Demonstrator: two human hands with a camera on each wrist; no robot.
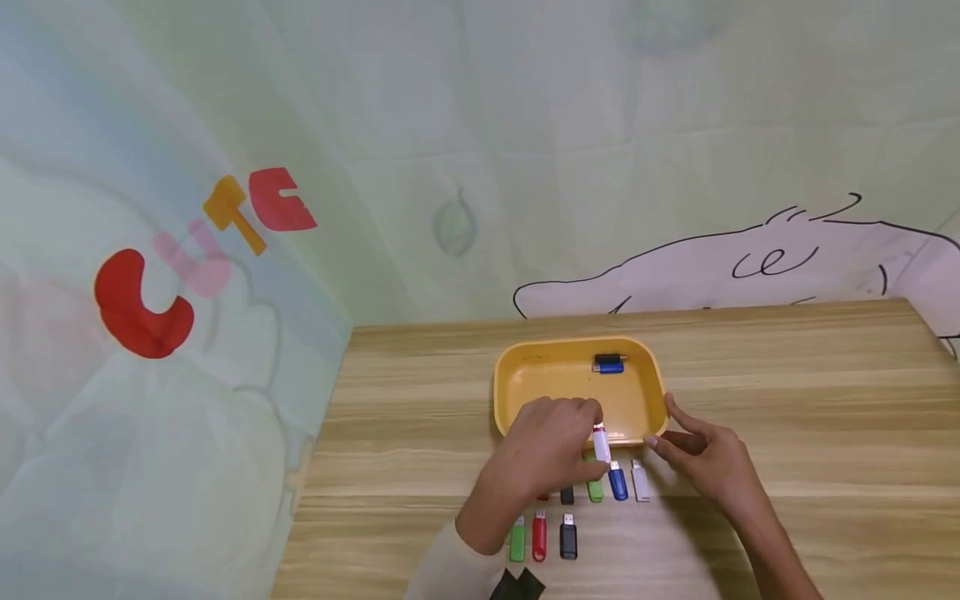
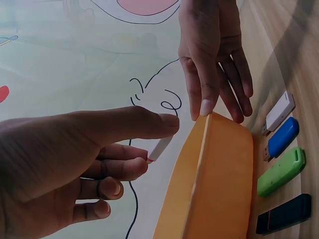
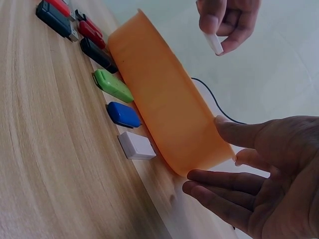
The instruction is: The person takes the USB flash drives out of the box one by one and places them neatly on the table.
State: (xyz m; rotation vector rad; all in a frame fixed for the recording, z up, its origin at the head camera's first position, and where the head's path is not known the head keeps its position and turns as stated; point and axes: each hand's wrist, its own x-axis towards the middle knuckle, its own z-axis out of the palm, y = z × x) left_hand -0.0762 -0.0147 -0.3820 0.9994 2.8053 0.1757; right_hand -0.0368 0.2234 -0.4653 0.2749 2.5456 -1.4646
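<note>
In the head view, my left hand (image 1: 542, 448) is over the near edge of a yellow-orange plastic tray (image 1: 504, 387). Between thumb and fingers it pinches a white USB stick (image 1: 602, 447) with a red band, seen clear of the rim in the left wrist view. My right hand (image 1: 711, 460) holds the tray's near right corner, thumb and index finger on the rim and the other fingers spread below. Inside the tray, toward its far right, lie a black USB stick (image 1: 607, 358) and a blue one (image 1: 611, 367).
Along the tray's near side lies a row with a white USB stick (image 3: 137, 145), a blue one (image 3: 123, 114), a green one (image 3: 113, 85) and darker ones. Nearer me are green (image 1: 517, 542), red (image 1: 540, 537) and black (image 1: 568, 540) sticks. A printed curtain (image 1: 420, 183) hangs behind the wooden table (image 1: 810, 392).
</note>
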